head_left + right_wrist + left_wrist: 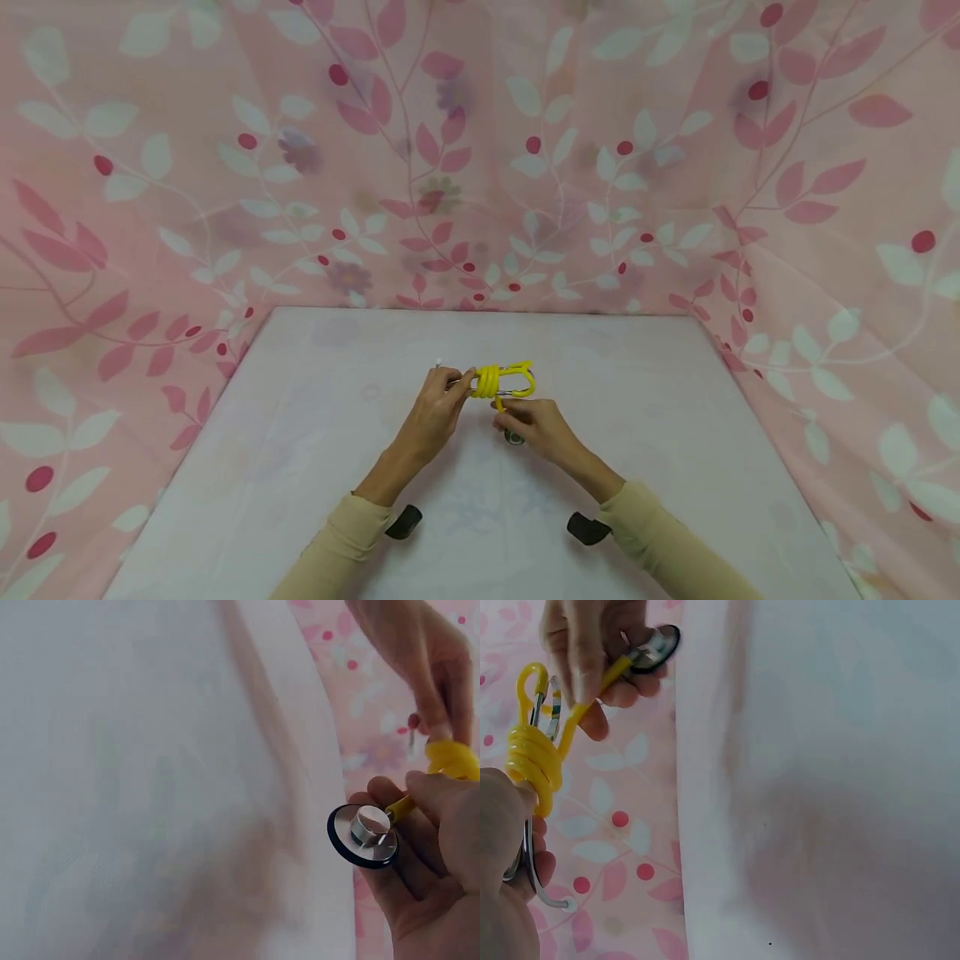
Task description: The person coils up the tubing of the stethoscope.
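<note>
A stethoscope with yellow tubing is held up over the table, its tube wound several times around its own folded length. My left hand grips the bundle near the metal ear tubes; a pale ear tip sticks out below that hand. My right hand pinches the tube's free end between thumb and fingers, just beside the coils. From that end hangs the round chest piece, silver with a black rim, lying over the right hand's curled fingers. A yellow loop stands out beyond the coils.
The table has a white cover. Pink leaf-patterned cloth rises behind it and along both sides. Dark wrist-worn devices show at both sleeves.
</note>
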